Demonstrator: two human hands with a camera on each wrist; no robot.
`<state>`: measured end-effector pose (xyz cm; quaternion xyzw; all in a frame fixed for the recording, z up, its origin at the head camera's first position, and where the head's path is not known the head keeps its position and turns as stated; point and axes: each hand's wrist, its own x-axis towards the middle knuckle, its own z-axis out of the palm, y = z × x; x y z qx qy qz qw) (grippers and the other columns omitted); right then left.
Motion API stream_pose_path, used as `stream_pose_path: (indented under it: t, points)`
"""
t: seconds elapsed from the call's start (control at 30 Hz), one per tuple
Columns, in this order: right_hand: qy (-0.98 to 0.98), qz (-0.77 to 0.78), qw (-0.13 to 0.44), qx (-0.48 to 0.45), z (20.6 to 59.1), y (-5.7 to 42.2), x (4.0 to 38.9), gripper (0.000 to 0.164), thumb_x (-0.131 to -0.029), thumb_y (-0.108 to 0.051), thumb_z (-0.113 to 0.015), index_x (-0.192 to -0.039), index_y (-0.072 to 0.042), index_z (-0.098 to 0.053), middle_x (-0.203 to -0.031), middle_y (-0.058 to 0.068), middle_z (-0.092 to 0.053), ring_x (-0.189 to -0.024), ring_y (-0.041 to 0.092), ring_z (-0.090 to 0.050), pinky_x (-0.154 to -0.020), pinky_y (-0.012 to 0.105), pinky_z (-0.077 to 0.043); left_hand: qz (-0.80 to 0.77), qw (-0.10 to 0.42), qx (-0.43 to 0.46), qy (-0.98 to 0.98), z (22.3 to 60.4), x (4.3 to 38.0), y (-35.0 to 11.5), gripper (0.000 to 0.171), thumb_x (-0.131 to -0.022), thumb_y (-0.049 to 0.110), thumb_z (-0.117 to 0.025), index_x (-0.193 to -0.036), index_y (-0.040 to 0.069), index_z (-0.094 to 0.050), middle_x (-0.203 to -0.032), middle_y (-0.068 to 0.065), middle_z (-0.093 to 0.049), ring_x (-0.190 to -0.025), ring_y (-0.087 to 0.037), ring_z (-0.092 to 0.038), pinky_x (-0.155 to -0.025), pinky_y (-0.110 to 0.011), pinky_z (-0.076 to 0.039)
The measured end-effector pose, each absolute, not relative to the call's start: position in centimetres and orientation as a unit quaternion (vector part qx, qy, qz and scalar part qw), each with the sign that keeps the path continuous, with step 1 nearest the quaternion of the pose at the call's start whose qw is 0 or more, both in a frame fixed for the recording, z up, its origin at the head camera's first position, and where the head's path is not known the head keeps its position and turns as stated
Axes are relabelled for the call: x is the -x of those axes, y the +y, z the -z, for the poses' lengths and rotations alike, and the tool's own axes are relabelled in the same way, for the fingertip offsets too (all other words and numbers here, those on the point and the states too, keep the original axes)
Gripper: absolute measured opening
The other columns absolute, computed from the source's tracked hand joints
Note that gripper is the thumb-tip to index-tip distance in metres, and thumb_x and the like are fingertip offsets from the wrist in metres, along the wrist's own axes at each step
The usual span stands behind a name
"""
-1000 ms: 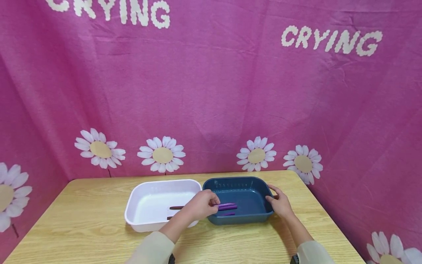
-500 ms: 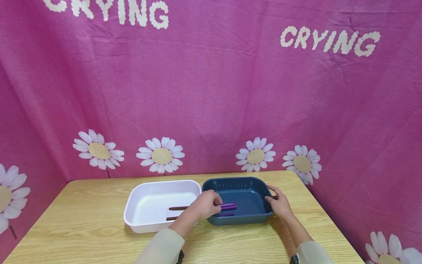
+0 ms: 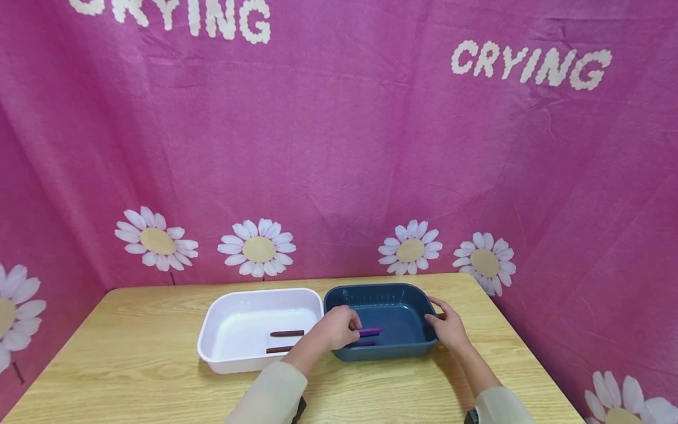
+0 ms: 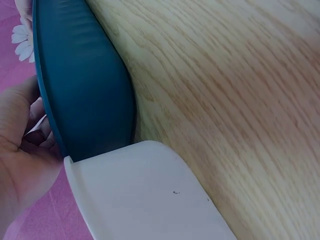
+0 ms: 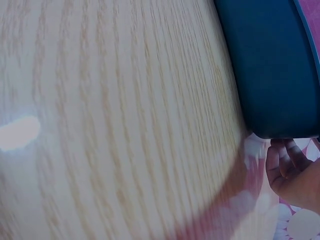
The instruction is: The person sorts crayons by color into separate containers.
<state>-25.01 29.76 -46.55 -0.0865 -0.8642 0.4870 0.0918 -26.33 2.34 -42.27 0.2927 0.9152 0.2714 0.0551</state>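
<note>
My left hand [image 3: 340,327] reaches over the left end of a dark blue bin [image 3: 381,353], fingers curled down onto a slim purple pen [image 3: 371,332]. A second purple pen [image 3: 366,343] lies nearer the bin's front wall, partly covered by the hand. In the left wrist view the left hand [image 4: 22,150] bends inward over the blue rim, the fingertips hidden behind the wall. My right hand [image 3: 447,327] grips the bin's right end, thumb on the rim and the other fingers around the outside. The right wrist view shows this hand [image 5: 297,175] at the bin's end.
A white bin [image 3: 233,366] stands against the blue bin's left side. Inside it lie two dark brown sticks [image 3: 287,333], one in front of the other. Both bins are on a wooden table [image 3: 132,365], with a pink flowered cloth [image 3: 339,147] behind.
The left hand has shifted slightly right, deeper over the blue bin. Of the purple pens clustered by its fingers, fewer show now. The right hand keeps its hold on the bin.
</note>
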Motion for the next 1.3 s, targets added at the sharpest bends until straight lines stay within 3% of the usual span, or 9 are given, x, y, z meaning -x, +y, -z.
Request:
stream_pose_path:
  t: [1.07, 1.3]
  points:
    - [-0.859, -0.493, 0.102, 0.097, 46.8, 29.6, 25.0, 0.046, -0.091, -0.007, -0.054, -0.136, -0.004, -0.046, -0.109, 0.030, -0.060, -0.088, 0.025, -0.060, -0.072, 0.034, -0.053, -0.252, 0.044, -0.294, 0.921, 43.0, 26.5, 3.2, 0.009, -0.081, 0.012, -0.065, -0.087, 0.011, -0.071, -0.083, 0.001, -0.068, -0.081, -0.010, -0.060, -0.074, -0.023, -0.049]
    - [-0.859, -0.492, 0.102, 0.101, 46.7, 29.7, 24.9, 0.047, -0.091, -0.007, -0.053, -0.137, -0.005, -0.045, -0.114, 0.031, -0.057, -0.093, 0.028, -0.059, -0.073, 0.035, -0.053, -0.276, 0.049, -0.300, 0.912, 42.4, 26.3, 2.8, 0.011, -0.084, 0.012, -0.064, -0.092, 0.007, -0.071, -0.086, -0.001, -0.068, -0.082, -0.011, -0.061, -0.076, -0.025, -0.051]
